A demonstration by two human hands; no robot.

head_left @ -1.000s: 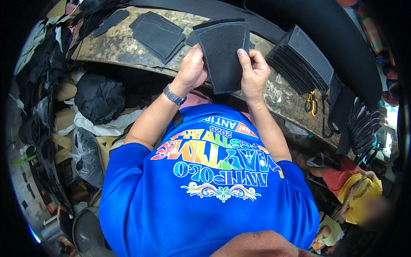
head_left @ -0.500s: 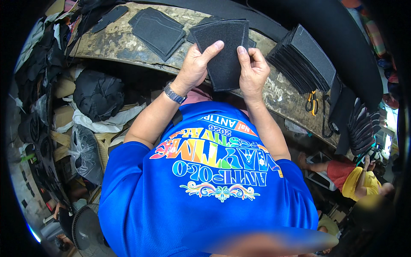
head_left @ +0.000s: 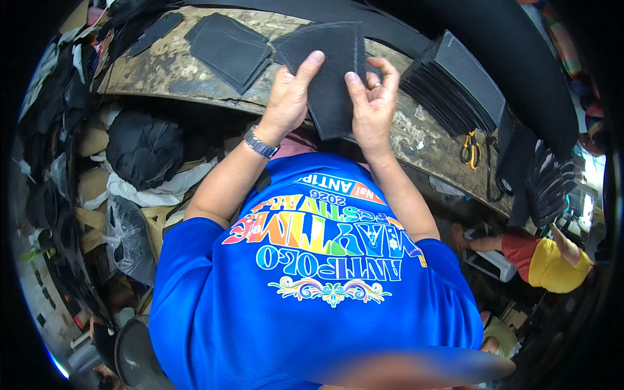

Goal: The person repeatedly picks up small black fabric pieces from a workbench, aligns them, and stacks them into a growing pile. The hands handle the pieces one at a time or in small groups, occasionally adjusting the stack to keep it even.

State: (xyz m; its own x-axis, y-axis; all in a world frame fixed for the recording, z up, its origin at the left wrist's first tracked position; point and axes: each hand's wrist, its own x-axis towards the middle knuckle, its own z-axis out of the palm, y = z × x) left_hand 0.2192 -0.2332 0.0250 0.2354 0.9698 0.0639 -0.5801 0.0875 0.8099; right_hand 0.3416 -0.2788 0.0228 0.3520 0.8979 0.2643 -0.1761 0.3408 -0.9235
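Over the near edge of the bench I hold a tapered black fabric panel (head_left: 333, 97) with stitching along its border, its wide end away from me. My left hand (head_left: 289, 97) grips its left side, thumb flat on the face and fingers hidden behind. At the right edge my right hand (head_left: 374, 110) pinches it with thumb and curled fingers, the index finger raised. Left of the panel lies a loose pile of similar black panels (head_left: 227, 51). A tall, neat stack of black panels (head_left: 452, 81) leans to the right, with orange-handled snips (head_left: 470, 151) beside it.
The worn wooden bench (head_left: 146, 77) curves across in front of me. A big black material roll (head_left: 539, 78) runs along its far right. Below left are a black scrap bundle (head_left: 144, 146) and a clear plastic bag (head_left: 127, 234). A person in yellow (head_left: 556, 263) is at the right.
The held panel has tilted and shifted slightly left along with both hands. My right index finger has lifted away from its edge. The person in yellow has moved an arm.
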